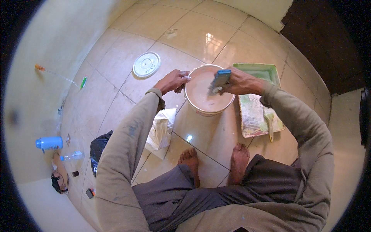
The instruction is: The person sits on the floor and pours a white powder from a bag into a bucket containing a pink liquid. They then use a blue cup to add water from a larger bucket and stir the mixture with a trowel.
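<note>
A round bucket (208, 108) of pale, creamy paint or filler stands on the tiled floor in front of my feet. My left hand (174, 82) grips its left rim, with white smears on the fingertips. Over the right side of the opening, my right hand (243, 82) is closed around a flat grey tool with a blue edge (222, 78). Motion blur hides the tool's lower end, so I cannot tell whether it touches the mix. White material also coats a right fingertip.
Right of the bucket lies a stained paint tray (251, 116) with a paintbrush (269, 123) on it. A white lid (147, 64) rests at the far left. Nearer are an opened white packet (159, 131) and a black bag (99, 149). Bottles (50, 143) stand by the left wall.
</note>
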The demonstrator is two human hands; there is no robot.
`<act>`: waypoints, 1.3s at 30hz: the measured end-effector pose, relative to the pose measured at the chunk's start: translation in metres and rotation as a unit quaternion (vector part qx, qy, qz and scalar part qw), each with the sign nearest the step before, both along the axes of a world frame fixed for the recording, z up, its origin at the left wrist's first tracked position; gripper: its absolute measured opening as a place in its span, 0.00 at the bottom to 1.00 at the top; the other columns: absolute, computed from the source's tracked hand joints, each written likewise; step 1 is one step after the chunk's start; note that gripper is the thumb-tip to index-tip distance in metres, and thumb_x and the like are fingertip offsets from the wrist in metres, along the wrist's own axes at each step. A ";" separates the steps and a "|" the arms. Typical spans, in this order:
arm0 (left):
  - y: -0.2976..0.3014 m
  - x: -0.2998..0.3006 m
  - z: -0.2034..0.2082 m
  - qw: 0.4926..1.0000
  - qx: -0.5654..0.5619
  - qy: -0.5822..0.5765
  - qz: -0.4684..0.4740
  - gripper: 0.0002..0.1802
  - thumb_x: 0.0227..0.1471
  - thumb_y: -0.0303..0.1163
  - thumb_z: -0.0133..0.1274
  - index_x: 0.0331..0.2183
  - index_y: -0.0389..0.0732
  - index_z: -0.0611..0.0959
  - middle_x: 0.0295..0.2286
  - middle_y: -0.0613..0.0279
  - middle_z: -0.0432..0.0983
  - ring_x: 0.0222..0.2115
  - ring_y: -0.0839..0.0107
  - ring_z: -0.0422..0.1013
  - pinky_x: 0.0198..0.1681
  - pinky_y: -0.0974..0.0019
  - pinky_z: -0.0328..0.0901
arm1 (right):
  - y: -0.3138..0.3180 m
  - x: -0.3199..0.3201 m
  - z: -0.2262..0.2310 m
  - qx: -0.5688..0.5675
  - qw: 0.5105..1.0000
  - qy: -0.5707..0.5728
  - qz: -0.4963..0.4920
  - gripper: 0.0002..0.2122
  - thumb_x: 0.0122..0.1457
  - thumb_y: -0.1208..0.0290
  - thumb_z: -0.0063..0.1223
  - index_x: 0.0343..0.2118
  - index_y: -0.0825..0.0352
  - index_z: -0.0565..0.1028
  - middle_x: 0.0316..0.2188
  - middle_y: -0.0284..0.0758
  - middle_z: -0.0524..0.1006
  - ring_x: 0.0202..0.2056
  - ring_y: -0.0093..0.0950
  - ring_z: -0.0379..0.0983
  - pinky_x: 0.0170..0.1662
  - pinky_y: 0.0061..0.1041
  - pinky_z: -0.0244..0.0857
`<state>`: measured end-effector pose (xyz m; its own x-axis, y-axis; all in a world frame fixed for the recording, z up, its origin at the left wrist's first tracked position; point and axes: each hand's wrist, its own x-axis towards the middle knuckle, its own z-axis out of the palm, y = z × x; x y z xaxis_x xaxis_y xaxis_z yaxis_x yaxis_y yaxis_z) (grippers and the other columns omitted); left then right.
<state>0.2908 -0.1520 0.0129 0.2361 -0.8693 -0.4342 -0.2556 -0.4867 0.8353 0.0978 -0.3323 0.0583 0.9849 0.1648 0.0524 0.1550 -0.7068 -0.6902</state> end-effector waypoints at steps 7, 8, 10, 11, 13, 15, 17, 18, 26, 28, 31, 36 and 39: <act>-0.002 0.001 0.001 1.000 0.013 -0.006 0.010 0.22 0.53 0.37 0.46 0.48 0.37 0.76 0.15 0.69 0.62 0.14 0.79 0.59 0.17 0.73 0.56 | -0.011 0.008 -0.008 -0.027 0.997 -0.039 -0.067 0.06 0.48 0.74 0.55 0.27 0.70 0.73 0.22 0.46 0.75 0.25 0.42 0.72 0.30 0.35 0.65; -0.001 0.001 0.001 1.000 0.015 -0.004 0.019 0.21 0.53 0.35 0.46 0.47 0.37 0.77 0.15 0.68 0.63 0.13 0.78 0.59 0.16 0.72 0.55 | -0.010 0.005 -0.003 -0.048 0.995 -0.014 -0.090 0.07 0.48 0.73 0.55 0.27 0.71 0.72 0.22 0.47 0.74 0.25 0.43 0.71 0.30 0.35 0.65; 0.002 0.006 0.006 1.000 0.027 -0.011 0.002 0.23 0.54 0.38 0.46 0.49 0.39 0.75 0.15 0.70 0.62 0.14 0.79 0.58 0.17 0.73 0.55 | -0.002 0.004 0.009 -0.044 0.995 0.058 -0.067 0.06 0.48 0.76 0.55 0.30 0.70 0.75 0.20 0.40 0.76 0.24 0.32 0.74 0.30 0.31 0.67; -0.003 0.004 0.006 0.999 0.029 -0.010 -0.015 0.24 0.54 0.40 0.46 0.50 0.39 0.75 0.14 0.71 0.62 0.14 0.80 0.58 0.18 0.74 0.55 | 0.000 0.000 0.008 -0.017 0.995 0.072 -0.061 0.07 0.49 0.75 0.55 0.30 0.71 0.75 0.21 0.40 0.77 0.24 0.31 0.75 0.30 0.30 0.68; -0.006 0.005 0.001 0.999 0.030 -0.009 -0.020 0.24 0.54 0.40 0.46 0.50 0.39 0.74 0.14 0.71 0.61 0.14 0.80 0.58 0.17 0.74 0.55 | -0.005 -0.001 -0.008 0.013 0.996 0.057 -0.060 0.07 0.50 0.74 0.54 0.31 0.71 0.76 0.22 0.39 0.78 0.25 0.29 0.75 0.31 0.28 0.69; -0.002 0.009 0.001 0.999 0.031 -0.004 -0.022 0.24 0.54 0.39 0.47 0.50 0.38 0.74 0.15 0.72 0.61 0.14 0.80 0.57 0.17 0.74 0.54 | 0.001 0.012 -0.014 0.026 0.997 0.021 -0.063 0.07 0.50 0.74 0.54 0.31 0.72 0.76 0.23 0.39 0.78 0.25 0.27 0.75 0.33 0.26 0.69; -0.001 0.007 -0.001 1.000 0.025 0.006 -0.007 0.23 0.55 0.40 0.47 0.50 0.38 0.74 0.15 0.71 0.61 0.14 0.80 0.57 0.17 0.74 0.54 | -0.003 0.020 -0.013 -0.028 0.997 -0.025 -0.066 0.07 0.50 0.74 0.55 0.31 0.71 0.75 0.23 0.39 0.79 0.25 0.28 0.75 0.34 0.27 0.70; 0.000 0.007 -0.002 1.000 0.023 0.010 0.003 0.23 0.55 0.40 0.46 0.49 0.37 0.74 0.15 0.71 0.61 0.14 0.80 0.57 0.17 0.73 0.54 | -0.006 0.017 -0.012 -0.036 0.996 -0.010 -0.083 0.07 0.50 0.72 0.55 0.29 0.71 0.74 0.22 0.42 0.77 0.24 0.33 0.73 0.32 0.30 0.68; 0.000 0.004 0.003 1.000 0.019 0.015 -0.004 0.22 0.56 0.40 0.46 0.49 0.38 0.75 0.14 0.71 0.62 0.13 0.80 0.58 0.17 0.74 0.55 | 0.009 -0.001 0.009 0.040 0.994 0.057 -0.089 0.09 0.48 0.72 0.55 0.29 0.72 0.75 0.21 0.40 0.77 0.24 0.27 0.74 0.30 0.27 0.68; -0.001 0.004 0.001 1.000 0.011 0.020 -0.001 0.22 0.56 0.40 0.45 0.49 0.38 0.75 0.13 0.71 0.62 0.13 0.80 0.59 0.17 0.74 0.55 | -0.005 0.010 -0.008 0.052 0.989 0.066 -0.119 0.09 0.49 0.72 0.54 0.30 0.73 0.75 0.21 0.39 0.77 0.24 0.26 0.74 0.30 0.26 0.68; 0.002 0.004 0.000 1.000 0.018 -0.001 0.006 0.22 0.56 0.40 0.45 0.48 0.39 0.75 0.13 0.72 0.62 0.13 0.81 0.59 0.17 0.74 0.55 | -0.012 0.000 0.002 0.023 0.989 0.071 -0.126 0.08 0.49 0.72 0.53 0.28 0.73 0.75 0.20 0.40 0.76 0.23 0.30 0.74 0.29 0.29 0.68; 0.000 0.004 -0.001 1.000 0.017 -0.011 -0.010 0.22 0.56 0.39 0.44 0.49 0.39 0.75 0.14 0.71 0.63 0.13 0.80 0.59 0.17 0.74 0.56 | 0.004 -0.008 -0.005 0.087 0.991 0.053 -0.090 0.10 0.49 0.69 0.53 0.27 0.73 0.74 0.18 0.42 0.75 0.20 0.30 0.73 0.25 0.32 0.66; 0.000 0.003 -0.002 1.000 0.024 0.001 -0.001 0.23 0.56 0.40 0.44 0.50 0.39 0.74 0.14 0.70 0.63 0.13 0.80 0.60 0.17 0.74 0.57 | -0.002 0.007 -0.014 0.090 0.990 0.005 -0.110 0.09 0.50 0.68 0.53 0.26 0.71 0.73 0.18 0.41 0.75 0.21 0.33 0.72 0.26 0.31 0.65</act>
